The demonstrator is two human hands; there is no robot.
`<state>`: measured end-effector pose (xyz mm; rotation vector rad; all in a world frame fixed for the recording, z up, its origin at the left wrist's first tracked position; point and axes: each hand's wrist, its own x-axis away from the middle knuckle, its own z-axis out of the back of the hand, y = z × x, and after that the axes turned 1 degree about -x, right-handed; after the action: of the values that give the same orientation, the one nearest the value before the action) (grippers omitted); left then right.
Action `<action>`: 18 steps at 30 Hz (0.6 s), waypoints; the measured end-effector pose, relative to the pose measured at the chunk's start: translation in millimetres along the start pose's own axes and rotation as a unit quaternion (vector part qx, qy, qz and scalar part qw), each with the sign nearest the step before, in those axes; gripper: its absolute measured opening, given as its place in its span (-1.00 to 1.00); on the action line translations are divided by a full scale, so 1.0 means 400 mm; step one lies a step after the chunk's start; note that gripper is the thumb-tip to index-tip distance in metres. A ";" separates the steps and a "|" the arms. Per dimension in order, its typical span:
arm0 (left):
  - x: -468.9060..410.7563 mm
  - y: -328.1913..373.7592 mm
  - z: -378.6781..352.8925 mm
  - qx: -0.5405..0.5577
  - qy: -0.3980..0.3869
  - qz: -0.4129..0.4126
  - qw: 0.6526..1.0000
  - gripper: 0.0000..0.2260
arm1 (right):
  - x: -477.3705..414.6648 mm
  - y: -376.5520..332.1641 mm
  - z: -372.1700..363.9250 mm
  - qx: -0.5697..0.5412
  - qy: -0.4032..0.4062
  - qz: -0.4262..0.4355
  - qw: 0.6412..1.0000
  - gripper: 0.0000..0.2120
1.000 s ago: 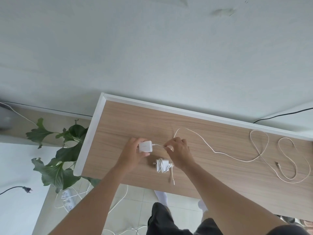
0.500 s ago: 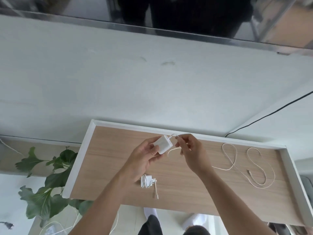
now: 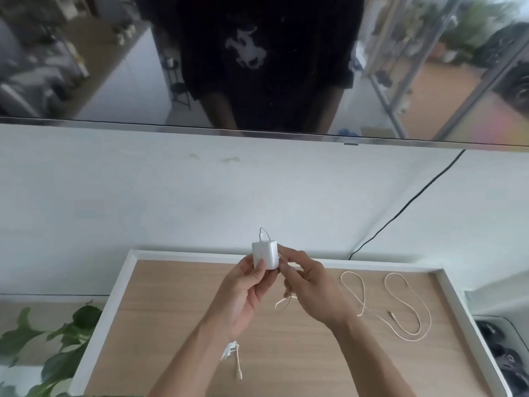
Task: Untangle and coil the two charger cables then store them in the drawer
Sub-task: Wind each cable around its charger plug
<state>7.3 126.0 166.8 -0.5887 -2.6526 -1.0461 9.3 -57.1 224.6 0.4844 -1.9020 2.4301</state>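
While left hand (image 3: 243,293) pinches charger block (image 3: 265,254), right fingertips (image 3: 282,257) touch it.

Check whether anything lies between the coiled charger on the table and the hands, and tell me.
Nothing visible does. The coiled charger lies on bare table beside the left forearm. But the left hand is holding the white adapter, and the right hand its cable.

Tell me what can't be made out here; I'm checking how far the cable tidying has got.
Head view only:
- Where the loose cable joins the white charger block: hidden behind the right hand.
- The second charger: mostly hidden by the left forearm.
- The drawer: not in view.
- The left hand covers the block's underside.
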 end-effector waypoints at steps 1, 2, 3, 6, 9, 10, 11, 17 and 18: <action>0.000 0.008 -0.008 -0.009 0.010 0.007 1.000 -0.65 | 0.004 -0.005 0.007 0.012 -0.011 0.002 1.000 -0.67; -0.001 0.014 -0.014 -0.029 0.020 0.014 0.999 -0.65 | 0.007 -0.006 0.014 0.029 -0.022 0.008 0.999 -0.64; -0.001 0.018 -0.019 -0.048 0.031 0.018 0.998 -0.65 | 0.008 -0.008 0.019 0.047 -0.029 0.016 0.998 -0.61; 0.002 0.021 -0.023 -0.062 0.062 0.023 0.996 -0.60 | 0.004 0.002 0.023 0.102 -0.013 0.036 0.994 -0.64; 0.009 0.022 -0.022 -0.050 0.070 0.024 0.996 -0.57 | -0.001 0.007 0.012 0.082 0.049 0.027 0.995 -0.86; 0.011 0.020 -0.021 -0.046 0.067 0.021 0.996 -0.57 | -0.003 0.012 0.008 0.059 0.062 0.019 0.996 -0.91; 0.014 0.018 -0.020 -0.047 0.062 0.016 0.997 -0.57 | -0.002 0.013 0.004 0.044 0.069 0.012 0.997 -0.95; 0.033 0.020 0.005 -0.067 0.039 -0.004 0.997 -0.44 | 0.004 0.037 -0.003 0.004 0.013 0.008 1.000 -0.89; 0.037 0.020 0.009 -0.070 0.041 -0.005 0.997 -0.43 | 0.003 0.042 -0.003 -0.002 -0.003 0.006 1.000 -0.87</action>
<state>-2.5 138.1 174.2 -0.5485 -2.5297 -1.2390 4.3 -60.7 208.9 0.4808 -1.9173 2.4344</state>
